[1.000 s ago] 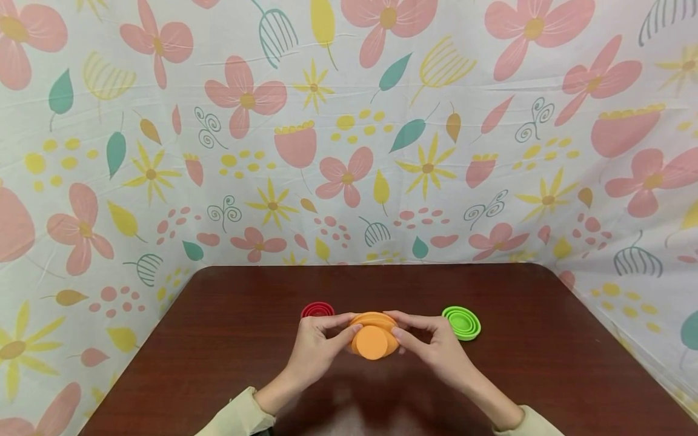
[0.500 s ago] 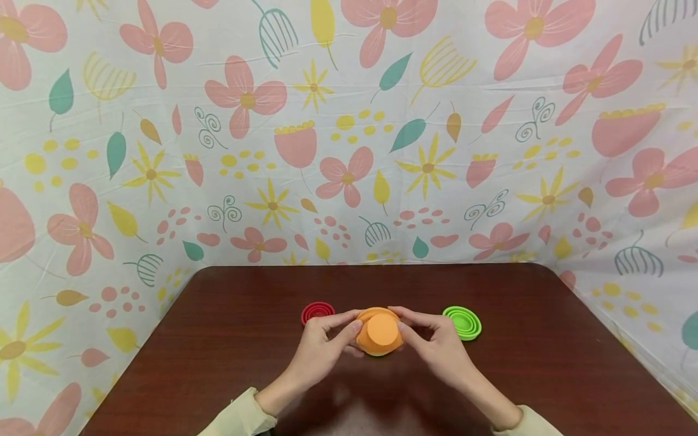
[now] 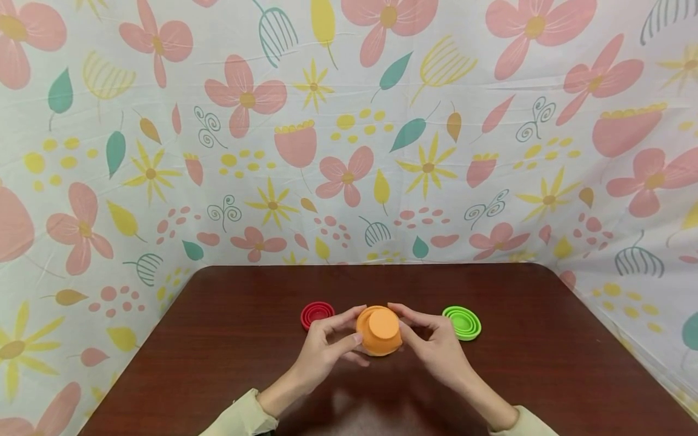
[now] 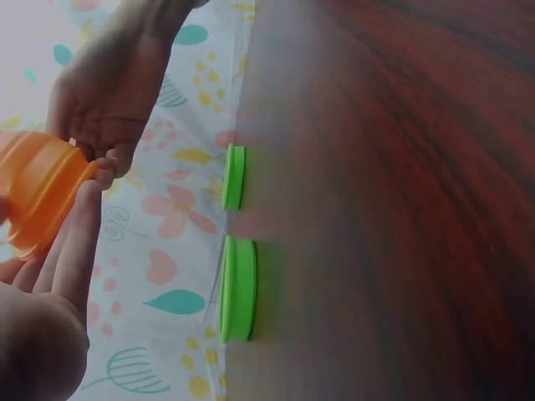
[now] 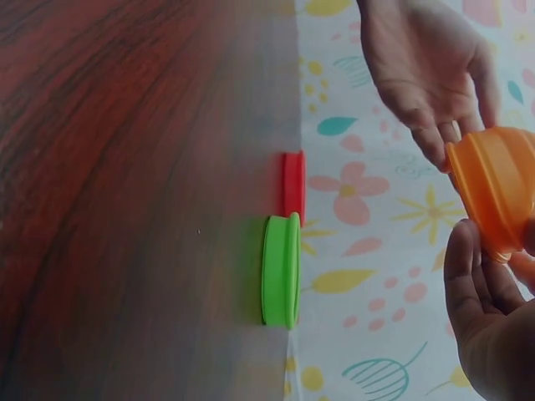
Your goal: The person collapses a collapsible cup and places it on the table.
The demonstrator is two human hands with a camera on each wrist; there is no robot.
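Observation:
An orange collapsible cup (image 3: 378,333) is held above the table, its round base facing the head camera and its stepped wall popped out. My left hand (image 3: 319,351) pinches its left side between thumb and fingers. On the other side my right hand (image 3: 436,345) grips the cup the same way. The wrist views show the ridged orange wall, with fingertips on the wide rim. A flattened red collapsible cup (image 3: 317,315) lies beyond my left hand, and a flattened green one (image 3: 462,323) beyond the right. In the left wrist view a second green piece (image 4: 240,288) stands on the table.
The dark brown wooden table (image 3: 245,303) stretches around the hands, with rounded far corners. A white cloth (image 3: 349,151) with a flower and leaf print hangs along the back and sides.
The orange cup has risen slightly and its wall has gone from a lopsided fold to an evenly stepped shape. Its base has shifted up in view. The flattened cups stayed put.

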